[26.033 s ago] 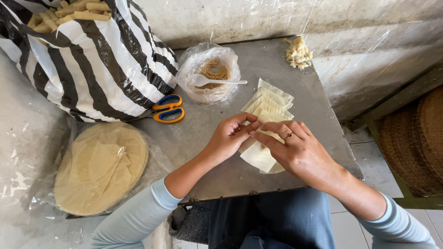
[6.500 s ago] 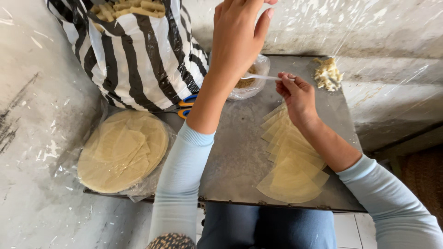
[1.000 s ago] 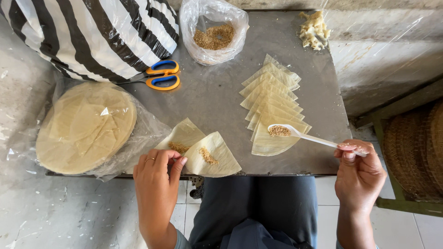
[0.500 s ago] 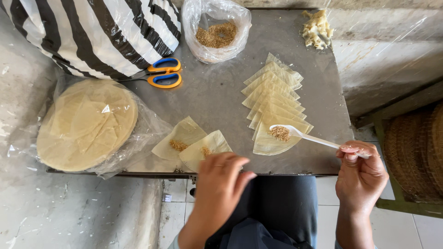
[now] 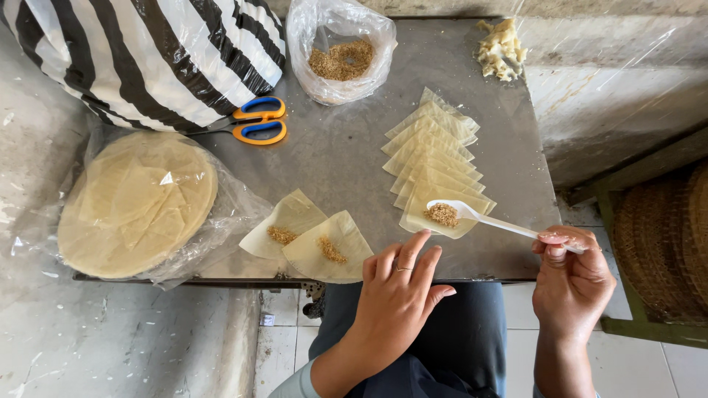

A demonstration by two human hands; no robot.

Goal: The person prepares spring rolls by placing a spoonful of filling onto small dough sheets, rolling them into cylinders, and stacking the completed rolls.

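Over the grey table (image 5: 346,169), right hand (image 5: 571,284) fingers pinch a white spoon (image 5: 479,216); left hand (image 5: 394,302) open, empty.

The left hand (image 5: 398,298) hovers palm-down with fingers loosely spread toward 12 o'clock, a ring on one finger, holding nothing, while at 3 o'clock from it the right hand (image 5: 571,284) rises from the wrist at 6 o'clock, thumb and fingers pinched together.
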